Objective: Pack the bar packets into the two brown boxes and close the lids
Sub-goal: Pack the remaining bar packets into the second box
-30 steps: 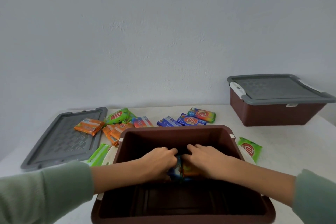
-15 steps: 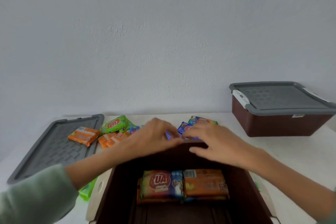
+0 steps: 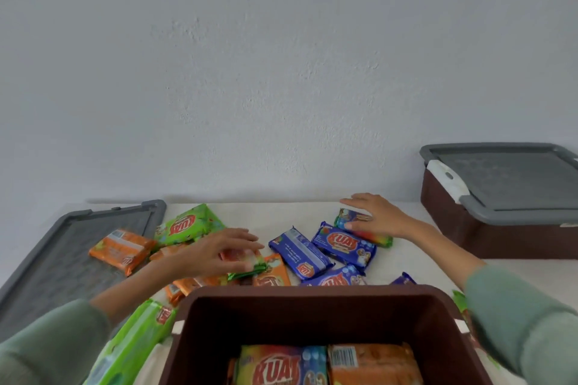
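Observation:
An open brown box [image 3: 312, 294] sits right in front of me with a multicolour packet [image 3: 278, 366] and an orange packet [image 3: 372, 362] lying side by side in it. Loose bar packets lie on the table behind it, among them blue ones [image 3: 300, 253] and a green one [image 3: 187, 223]. My left hand [image 3: 212, 250] reaches past the box's left corner and pinches a red and green packet [image 3: 247, 266] between fingers and thumb. My right hand [image 3: 375, 219] lies with straight, spread fingers on a multicolour packet [image 3: 380, 239] farther back. A second brown box [image 3: 500, 237] stands at the right with its grey lid [image 3: 506, 184] on.
A loose grey lid [image 3: 62, 259] lies flat at the left with an orange packet [image 3: 120, 248] on it. A long green packet [image 3: 134, 344] lies beside the open box's left wall. A plain wall closes off the table's far edge.
Both hands left the inside of the open box, where two packets now lie, and moved back to the loose packets. The left took hold of one; the right came down on another.

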`<action>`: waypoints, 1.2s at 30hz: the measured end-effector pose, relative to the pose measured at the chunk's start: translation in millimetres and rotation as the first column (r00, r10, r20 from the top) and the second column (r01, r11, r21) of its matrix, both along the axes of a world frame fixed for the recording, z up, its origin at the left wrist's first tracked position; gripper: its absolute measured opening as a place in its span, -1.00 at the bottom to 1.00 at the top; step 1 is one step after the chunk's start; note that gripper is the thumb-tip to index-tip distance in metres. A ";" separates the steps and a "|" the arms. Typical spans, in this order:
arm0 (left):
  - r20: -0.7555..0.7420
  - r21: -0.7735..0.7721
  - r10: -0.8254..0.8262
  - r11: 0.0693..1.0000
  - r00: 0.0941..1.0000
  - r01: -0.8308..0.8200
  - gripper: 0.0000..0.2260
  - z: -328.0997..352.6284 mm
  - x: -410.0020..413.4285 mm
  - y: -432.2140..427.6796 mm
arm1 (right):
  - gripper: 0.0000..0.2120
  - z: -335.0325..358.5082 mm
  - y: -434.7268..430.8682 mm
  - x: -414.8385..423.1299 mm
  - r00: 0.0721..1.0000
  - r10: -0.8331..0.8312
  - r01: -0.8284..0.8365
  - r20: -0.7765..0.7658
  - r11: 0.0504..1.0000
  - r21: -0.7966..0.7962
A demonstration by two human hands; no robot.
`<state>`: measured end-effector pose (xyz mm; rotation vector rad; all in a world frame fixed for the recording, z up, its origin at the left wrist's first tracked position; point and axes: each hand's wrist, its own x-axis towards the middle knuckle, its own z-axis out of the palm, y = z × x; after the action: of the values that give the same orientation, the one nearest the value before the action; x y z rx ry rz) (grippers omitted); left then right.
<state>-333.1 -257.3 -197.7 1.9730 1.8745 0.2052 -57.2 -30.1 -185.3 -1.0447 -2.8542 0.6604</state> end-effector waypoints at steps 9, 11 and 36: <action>-0.247 0.071 0.109 0.993 0.963 -0.095 -0.04 -32.0 9.5 30.0 | -0.45 -41.7 14.6 -17.6 0.978 0.061 -0.061 0.197 0.998 -0.009; -0.229 0.073 0.164 0.986 0.960 -0.151 0.04 -36.3 14.6 38.8 | -0.45 -41.2 13.9 -16.0 0.979 0.057 -0.060 0.196 0.998 0.006; 0.099 0.209 0.121 0.968 0.988 -0.139 -0.24 43.1 3.7 29.7 | -0.40 6.6 9.1 -6.8 0.984 -0.044 -0.027 0.172 0.921 0.389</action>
<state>-329.4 -227.6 -154.6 1.9427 1.9989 0.5442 -64.1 -21.1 -178.6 -1.0911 -2.9432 -0.0172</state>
